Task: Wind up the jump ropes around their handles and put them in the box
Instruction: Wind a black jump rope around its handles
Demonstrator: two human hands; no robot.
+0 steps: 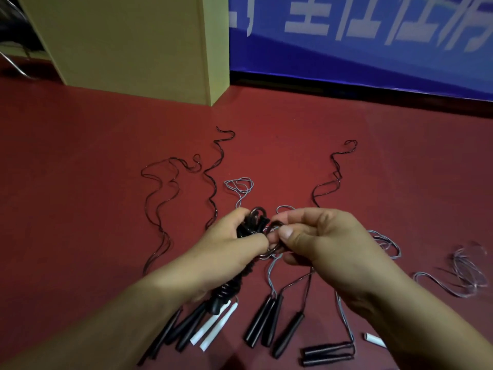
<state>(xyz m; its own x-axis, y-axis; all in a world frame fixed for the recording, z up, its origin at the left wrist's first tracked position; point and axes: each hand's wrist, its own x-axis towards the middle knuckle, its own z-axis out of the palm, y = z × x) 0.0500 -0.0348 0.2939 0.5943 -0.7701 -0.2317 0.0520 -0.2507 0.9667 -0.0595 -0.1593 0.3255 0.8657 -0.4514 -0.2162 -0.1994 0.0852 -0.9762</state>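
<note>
Winding one black rope [241,263] on its handles mid-floor: my left hand [229,247] grips the bundle, my right hand [314,236] pinches its tail; others lie loose, box probably unseen.

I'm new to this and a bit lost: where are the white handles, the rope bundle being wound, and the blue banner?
white handles [213,328]: head view, middle of the pair.
wound rope bundle [231,287]: head view, coiled lower part.
blue banner [373,57]: head view, plain blue area.
</note>
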